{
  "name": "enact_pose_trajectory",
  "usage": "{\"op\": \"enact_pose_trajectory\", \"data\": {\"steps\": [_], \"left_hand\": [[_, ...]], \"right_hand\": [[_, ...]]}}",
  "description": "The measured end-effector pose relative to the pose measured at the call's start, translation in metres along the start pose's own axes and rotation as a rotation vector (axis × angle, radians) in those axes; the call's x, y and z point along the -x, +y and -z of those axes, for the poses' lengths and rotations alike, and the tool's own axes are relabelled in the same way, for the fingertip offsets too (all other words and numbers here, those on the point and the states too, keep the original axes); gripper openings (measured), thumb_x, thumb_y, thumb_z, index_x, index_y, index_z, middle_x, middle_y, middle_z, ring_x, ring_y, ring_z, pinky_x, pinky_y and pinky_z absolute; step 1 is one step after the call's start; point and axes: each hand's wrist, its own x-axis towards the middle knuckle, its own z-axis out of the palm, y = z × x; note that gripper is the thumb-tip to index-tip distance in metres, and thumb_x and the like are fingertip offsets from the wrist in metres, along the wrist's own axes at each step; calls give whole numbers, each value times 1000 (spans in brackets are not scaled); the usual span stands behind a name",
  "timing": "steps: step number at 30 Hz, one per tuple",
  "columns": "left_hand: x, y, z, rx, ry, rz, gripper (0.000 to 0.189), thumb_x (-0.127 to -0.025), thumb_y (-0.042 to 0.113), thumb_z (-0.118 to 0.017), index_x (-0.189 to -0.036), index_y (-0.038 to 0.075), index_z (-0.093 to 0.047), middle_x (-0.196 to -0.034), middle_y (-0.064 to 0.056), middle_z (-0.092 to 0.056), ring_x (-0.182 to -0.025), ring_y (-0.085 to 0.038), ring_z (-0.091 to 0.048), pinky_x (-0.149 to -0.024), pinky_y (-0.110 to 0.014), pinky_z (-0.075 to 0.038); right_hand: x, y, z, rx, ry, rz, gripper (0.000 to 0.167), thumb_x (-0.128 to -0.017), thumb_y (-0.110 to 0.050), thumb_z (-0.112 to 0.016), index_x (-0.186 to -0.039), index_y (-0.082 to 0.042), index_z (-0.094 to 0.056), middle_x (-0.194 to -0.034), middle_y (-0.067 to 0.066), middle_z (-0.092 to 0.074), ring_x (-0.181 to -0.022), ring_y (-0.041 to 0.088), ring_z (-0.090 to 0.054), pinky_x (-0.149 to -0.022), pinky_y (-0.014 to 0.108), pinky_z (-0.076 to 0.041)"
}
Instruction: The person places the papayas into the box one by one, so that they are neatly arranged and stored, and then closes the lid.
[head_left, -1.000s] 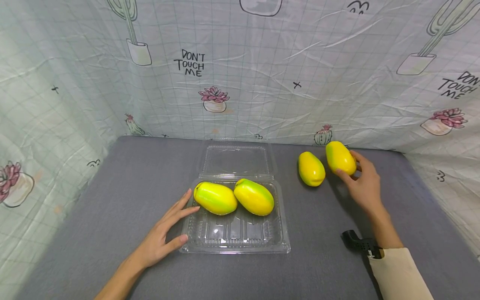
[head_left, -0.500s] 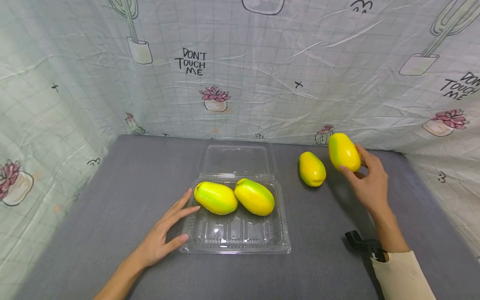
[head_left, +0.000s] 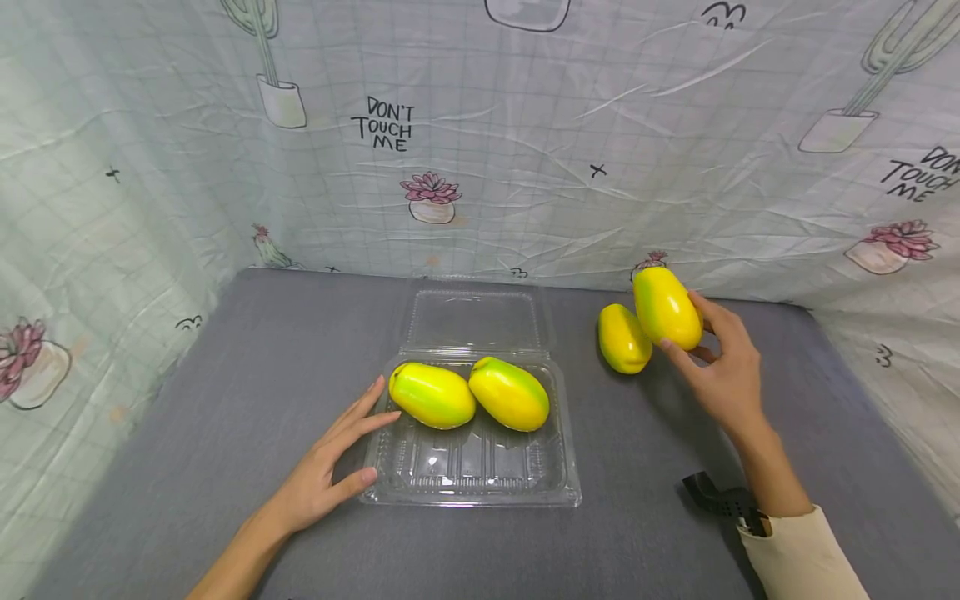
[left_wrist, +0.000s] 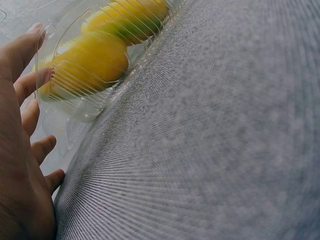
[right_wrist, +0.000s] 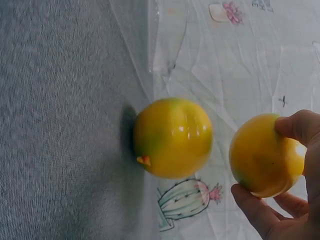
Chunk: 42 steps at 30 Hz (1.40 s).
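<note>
Raised above the grey table, a glossy yellow-green papaya-shaped fruit [head_left: 666, 308] is pinched between the thumb and fingers of my right hand [head_left: 722, 371]. A similar fruit [head_left: 622, 343] lies on the table just left of it; the held one overlaps it in the head view. Two more such fruits, a left one [head_left: 431, 396] and a right one [head_left: 510, 395], lie side by side in the back half of a clear plastic clamshell container [head_left: 472, 502]. My left hand [head_left: 318, 479] spreads its fingers at the container's left rim, its fingertips [left_wrist: 39, 29] against the plastic in the left wrist view.
The container's transparent lid [head_left: 474, 323] is folded back flat behind it. A white curtain [head_left: 517, 150] printed with cacti encloses the grey table [head_left: 645, 533] at the back and sides. A black strap device [head_left: 723, 500] sits on my right wrist.
My right hand has lifted the fruit off the table at the back right, then shifted it left toward the other loose fruit. The left hand and container stay put.
</note>
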Motion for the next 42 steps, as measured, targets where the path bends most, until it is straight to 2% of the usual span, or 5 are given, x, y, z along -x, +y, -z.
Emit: {"op": "enact_pose_trajectory", "data": {"steps": [9,15,19,32,42], "left_hand": [[1,1,1,-5,0,11,57,-88,20,-63,-140,7,-46,-155,-21,-19,-141,-40,-17,-113,-28,-12],[1,1,1,-3,-1,9,56,-88,20,-63,-140,7,-47,-155,-22,-19,-141,-39,-17,-113,-28,-12],[0,1,1,1,-2,2,56,-88,21,-63,-140,6,-47,-155,-22,-19,-141,-41,-18,-113,-29,-12],[-1,1,2,1,-3,14,55,-90,24,-61,-140,7,-46,-155,-21,-19,-141,-40,-17,-113,-29,-12],[0,2,2,-1,-3,15,56,-89,22,-62,-140,7,-47,-155,-21,-19,-141,-40,-17,-113,-29,-12]], "right_hand": [[-1,-21,-2,-39,-25,73,80,-72,8,-78,-142,-15,-47,-133,10,-49,-110,0,-45,-76,5,-42],[-1,-59,0,-69,-46,135,73,-72,15,-73,-138,1,-47,-130,22,-49,-110,-2,-46,-78,5,-42],[0,-77,1,-84,-49,165,71,-71,17,-71,-137,5,-46,-128,25,-49,-110,-1,-46,-79,6,-42],[-3,-91,-9,-219,-71,293,73,-66,20,-69,-133,11,-45,-127,30,-47,-111,12,-49,-81,13,-47],[0,-106,-13,-310,-109,349,74,-62,24,-69,-131,16,-43,-128,36,-43,-113,16,-49,-82,17,-49]]}}
